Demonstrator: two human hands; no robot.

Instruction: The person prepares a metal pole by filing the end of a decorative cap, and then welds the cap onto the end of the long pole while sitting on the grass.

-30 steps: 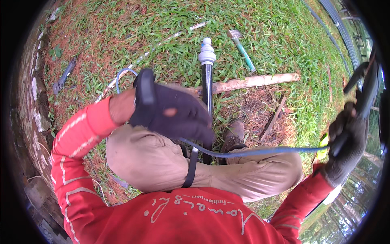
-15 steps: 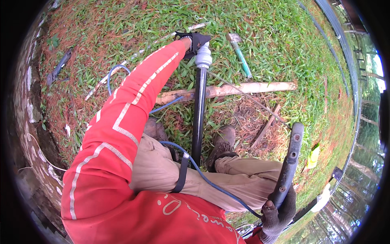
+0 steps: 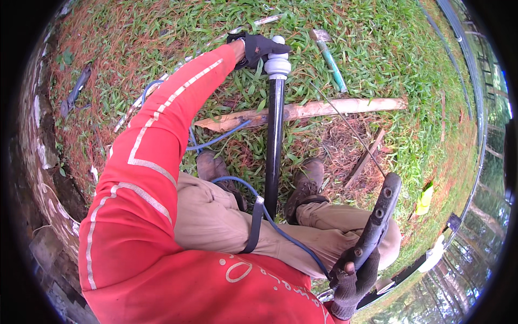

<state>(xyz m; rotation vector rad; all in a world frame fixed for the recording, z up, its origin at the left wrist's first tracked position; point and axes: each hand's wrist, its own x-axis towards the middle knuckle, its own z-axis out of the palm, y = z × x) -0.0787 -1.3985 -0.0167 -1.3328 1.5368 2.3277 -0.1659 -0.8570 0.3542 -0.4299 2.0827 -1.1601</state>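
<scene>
An upright black pipe [image 3: 275,135] rises between my boots, capped by a grey-white rounded fitting [image 3: 278,66]. My left hand [image 3: 256,51], in a dark glove, closes round the fitting's neck just under its top knob. My right hand [image 3: 353,281], in a knitted grey glove, grips what looks like a welding electrode holder [image 3: 377,216] with a black, screw-studded handle. From its far end a thin rod [image 3: 348,127] slants up and left; its tip stands apart from the pipe. A blue cable [image 3: 291,235] crosses my lap to the right hand.
A wooden board [image 3: 345,107] lies across the grass behind the pipe, with a teal-handled hammer [image 3: 328,59] beyond it. A smaller wood strip [image 3: 365,158] is at the right. A long pale pole [image 3: 135,110] and a dark tool [image 3: 76,92] lie left. A stone edge [image 3: 40,135] bounds the left.
The rod's tip has moved from beside the pipe to farther right of it. My left hand has shifted on the fitting, and its top knob now shows. The view has shifted slightly.
</scene>
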